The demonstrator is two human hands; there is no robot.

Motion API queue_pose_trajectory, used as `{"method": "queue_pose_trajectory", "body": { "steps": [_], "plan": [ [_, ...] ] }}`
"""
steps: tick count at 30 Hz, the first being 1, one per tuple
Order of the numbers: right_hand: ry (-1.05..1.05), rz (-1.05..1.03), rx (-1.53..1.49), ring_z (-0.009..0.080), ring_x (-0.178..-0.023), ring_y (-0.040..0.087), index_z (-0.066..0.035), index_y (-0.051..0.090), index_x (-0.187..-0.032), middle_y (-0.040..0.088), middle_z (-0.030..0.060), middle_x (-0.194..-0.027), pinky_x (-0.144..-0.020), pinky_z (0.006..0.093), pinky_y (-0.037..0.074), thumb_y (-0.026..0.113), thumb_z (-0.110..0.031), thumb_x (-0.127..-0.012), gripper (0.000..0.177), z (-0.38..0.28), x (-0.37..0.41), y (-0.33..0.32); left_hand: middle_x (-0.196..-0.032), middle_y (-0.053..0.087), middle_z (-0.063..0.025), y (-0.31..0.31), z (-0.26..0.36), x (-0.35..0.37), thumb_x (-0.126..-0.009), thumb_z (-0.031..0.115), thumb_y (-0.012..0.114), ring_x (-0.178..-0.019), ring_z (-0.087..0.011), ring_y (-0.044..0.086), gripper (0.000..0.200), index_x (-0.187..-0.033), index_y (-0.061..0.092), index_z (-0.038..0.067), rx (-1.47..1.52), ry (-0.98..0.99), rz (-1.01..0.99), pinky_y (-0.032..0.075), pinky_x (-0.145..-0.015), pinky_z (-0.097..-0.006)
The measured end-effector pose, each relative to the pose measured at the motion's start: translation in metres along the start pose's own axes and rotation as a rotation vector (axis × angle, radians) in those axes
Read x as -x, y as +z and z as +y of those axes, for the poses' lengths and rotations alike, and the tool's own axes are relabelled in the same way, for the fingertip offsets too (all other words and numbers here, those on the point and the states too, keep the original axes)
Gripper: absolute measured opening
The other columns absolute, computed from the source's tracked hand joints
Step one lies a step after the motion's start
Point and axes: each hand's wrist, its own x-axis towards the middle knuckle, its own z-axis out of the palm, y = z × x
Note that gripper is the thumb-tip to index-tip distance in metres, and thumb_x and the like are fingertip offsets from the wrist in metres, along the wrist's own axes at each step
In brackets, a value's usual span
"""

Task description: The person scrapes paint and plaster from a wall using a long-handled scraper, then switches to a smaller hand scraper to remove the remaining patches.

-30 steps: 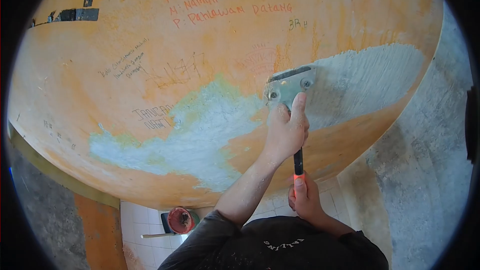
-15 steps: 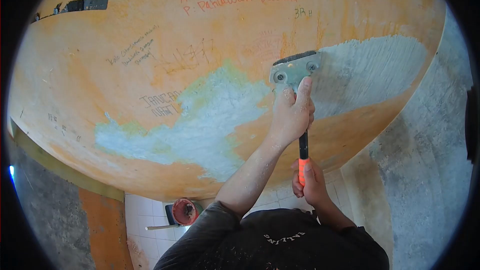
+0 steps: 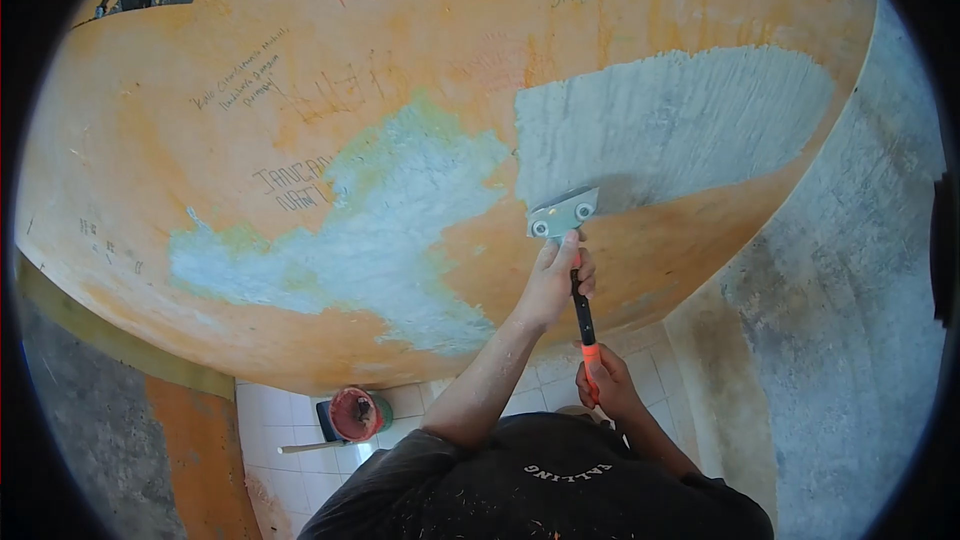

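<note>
A long-handled scraper [image 3: 562, 215] has its wide metal blade plate, with two round screws, against the orange wall [image 3: 560, 290]. The blade is at the lower left corner of a bare grey patch [image 3: 680, 130]. My left hand [image 3: 553, 282] is wrapped round the handle just below the blade plate, thumb along it. Farther down, my right hand [image 3: 612, 387] grips the orange end of the handle. Between the hands the black shaft shows. Pale dust speckles my left forearm.
A pale blue scraped patch [image 3: 400, 220] lies left of the blade. On the tiled floor [image 3: 270, 420] stand a red-rimmed bucket [image 3: 338, 410] and a tool with a pale stick handle [image 3: 310, 447]. A grey wall [image 3: 840, 340] borders the right.
Both hands have drawn the scraper down the wall and slightly left. The grey strip where the blade was is now bare, and the view has shifted a little.
</note>
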Motion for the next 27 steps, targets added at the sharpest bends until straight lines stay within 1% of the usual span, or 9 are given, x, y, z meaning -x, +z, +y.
{"method": "queue_pose_trajectory", "body": {
  "steps": [2,4,6,8,14,19,22,24,27],
  "plan": [
    [0.005,-0.019,0.015,0.0091,-0.044,0.041,-0.004,0.045,-0.136,0.045,0.002,-0.063,-0.041,0.0247,0.035,0.044,-0.034,-0.105,0.043,0.003,0.002,-0.017,-0.069,0.042,-0.0015,-0.003,-0.018,-0.003,-0.107,0.037,0.038,-0.058,-0.0137,0.044,0.027,-0.106,0.044,0.011,0.142,0.058,-0.002,0.043,-0.058,-0.0309],
    [0.017,-0.04,0.021,0.0085,-0.044,0.041,-0.004,0.047,-0.135,0.045,0.0016,-0.063,-0.041,0.0242,0.035,0.044,-0.034,-0.105,0.042,0.006,0.005,-0.032,-0.07,0.042,-0.001,-0.001,-0.033,-0.006,-0.107,0.037,0.038,-0.058,-0.0132,0.044,0.027,-0.105,0.044,0.011,0.196,0.048,0.031,0.042,-0.057,-0.0304],
    [0.063,0.013,0.075,0.007,-0.044,0.04,-0.005,0.05,-0.132,0.044,0.0002,-0.061,-0.041,0.0226,0.034,0.045,-0.033,-0.104,0.04,0.006,0.007,-0.044,-0.07,0.042,-0.0005,-0.001,-0.047,-0.007,-0.107,0.037,0.037,-0.058,-0.0127,0.043,0.027,-0.104,0.044,0.011,0.248,0.034,0.068,0.041,-0.057,-0.0299],
    [0.06,0.018,0.103,0.006,-0.044,0.039,-0.005,0.051,-0.131,0.043,-0.0008,-0.06,-0.041,0.0223,0.033,0.046,-0.033,-0.104,0.039,0.008,0.009,-0.054,-0.068,0.039,0.001,-0.001,-0.058,-0.008,-0.107,0.039,0.036,-0.056,-0.0112,0.039,0.029,-0.098,0.043,0.012,0.294,0.037,0.01,0.037,-0.054,-0.0287],
    [0.009,0.018,0.172,0.0035,-0.044,0.037,-0.006,0.054,-0.125,0.043,-0.0036,-0.06,-0.041,0.0213,0.032,0.048,-0.035,-0.104,0.037,0.013,0.005,-0.073,-0.065,0.034,0.0024,0.008,-0.073,-0.012,-0.106,0.043,0.037,-0.053,-0.0101,0.033,0.034,-0.088,0.039,0.014,0.198,0.083,0.151,0.033,-0.052,-0.0282],
    [-0.024,0.017,0.216,0.0033,-0.047,0.04,-0.006,0.054,-0.124,0.043,-0.0044,-0.061,-0.043,0.0207,0.034,0.049,-0.036,-0.103,0.037,0.015,-0.005,-0.081,-0.065,0.034,0.0023,0.01,-0.071,-0.015,-0.106,0.045,0.037,-0.053,-0.0104,0.034,0.036,-0.088,0.039,0.014,0.185,0.134,0.157,0.033,-0.052,-0.0282],
    [-0.056,0.058,0.308,0.0053,-0.052,0.045,-0.005,0.055,-0.123,0.046,-0.0029,-0.062,-0.048,0.0233,0.038,0.051,-0.034,-0.102,0.036,0.006,-0.013,-0.085,-0.064,0.034,0.0021,0.008,-0.069,-0.021,-0.105,0.046,0.037,-0.053,-0.0106,0.034,0.037,-0.087,0.039,0.014,0.204,0.182,0.179,0.034,-0.052,-0.0283],
    [-0.211,0.1,0.573,0.0083,-0.056,0.049,-0.004,0.056,-0.121,0.051,-0.0002,-0.064,-0.053,0.0267,0.041,0.052,-0.03,-0.101,0.033,0.005,-0.016,-0.084,-0.064,0.034,0.0019,0.005,-0.069,-0.022,-0.105,0.047,0.037,-0.053,-0.0106,0.034,0.038,-0.087,0.039,0.014,0.202,0.204,0.201,0.034,-0.052,-0.0283],
    [-0.26,0.144,0.672,0.0108,-0.057,0.051,-0.003,0.058,-0.118,0.054,0.0036,-0.066,-0.056,0.0288,0.042,0.053,-0.027,-0.1,0.03,-0.005,-0.011,-0.076,-0.063,0.033,0.0023,0.004,-0.069,-0.023,-0.105,0.049,0.037,-0.052,-0.0104,0.033,0.039,-0.086,0.039,0.015,0.229,0.184,0.188,0.034,-0.051,-0.0284]
  ]
}}
